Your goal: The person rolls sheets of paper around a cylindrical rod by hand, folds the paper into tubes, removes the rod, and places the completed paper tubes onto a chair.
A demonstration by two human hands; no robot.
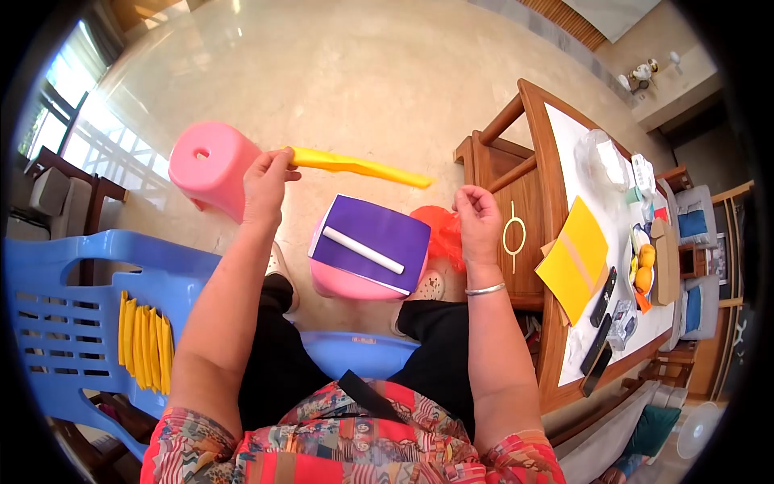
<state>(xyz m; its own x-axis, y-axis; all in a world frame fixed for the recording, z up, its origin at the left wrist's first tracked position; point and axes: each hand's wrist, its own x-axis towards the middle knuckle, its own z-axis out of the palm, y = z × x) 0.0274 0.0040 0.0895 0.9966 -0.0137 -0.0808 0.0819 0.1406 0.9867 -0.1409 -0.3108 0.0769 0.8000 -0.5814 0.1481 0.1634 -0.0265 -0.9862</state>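
Note:
My left hand (268, 181) is closed on one end of a long, narrow yellow roll (359, 166), which stretches out to the right in the air. My right hand (479, 211) has its fingers curled together near the roll's far end, apart from it; whether it pinches anything is too small to tell. Just beside and beneath it hangs or lies a red plastic bag (442, 234). Between my arms, a purple sheet (379, 230) covers a pink stool (347, 282), and a white rod (363, 250) lies diagonally on the sheet.
Several yellow rolls (145, 343) lie on a blue plastic chair (64, 282) at the left. Another pink stool (214, 161) stands ahead left. At the right, a wooden table (556, 323) bears yellow sheets (574, 262), oranges (645, 266), a black knife-like object and packages.

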